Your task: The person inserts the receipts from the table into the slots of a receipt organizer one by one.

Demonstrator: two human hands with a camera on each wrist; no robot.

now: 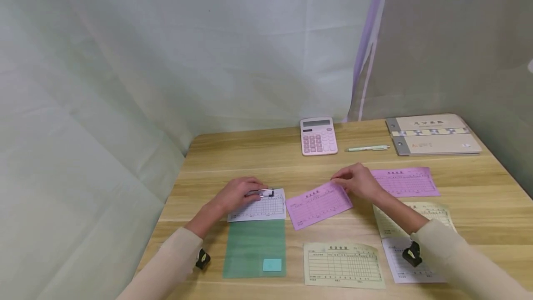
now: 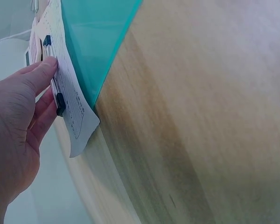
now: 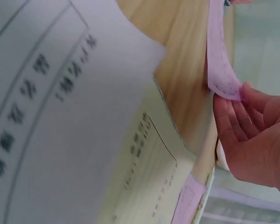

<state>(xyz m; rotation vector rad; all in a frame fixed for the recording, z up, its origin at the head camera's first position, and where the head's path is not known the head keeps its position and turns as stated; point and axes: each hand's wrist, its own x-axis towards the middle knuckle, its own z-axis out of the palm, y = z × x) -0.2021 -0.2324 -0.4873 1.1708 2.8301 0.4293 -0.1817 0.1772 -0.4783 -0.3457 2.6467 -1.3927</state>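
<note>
My left hand [image 1: 236, 195] grips the metal clip [image 2: 55, 86] at the top of a translucent green clip folder [image 1: 253, 246]; its thumb presses on the clip's wire in the left wrist view. A white printed form slip [image 1: 266, 210] lies over the folder's upper part, below the clip. Right of the folder, my right hand [image 1: 359, 182] pinches a pink form slip [image 1: 318, 207] by its upper right corner. In the right wrist view that slip [image 3: 220, 56] bends down to the thumb and fingertips. Its left edge is right at the white slip's right edge.
A second pink slip [image 1: 405, 182], two yellowish slips [image 1: 343, 266] and a white slip [image 1: 405, 263] lie right and in front, partly under my right forearm. Along the back are a pink calculator [image 1: 318, 137], a pen [image 1: 366, 148] and a beige ledger [image 1: 437, 141]. Curtains hang behind the table.
</note>
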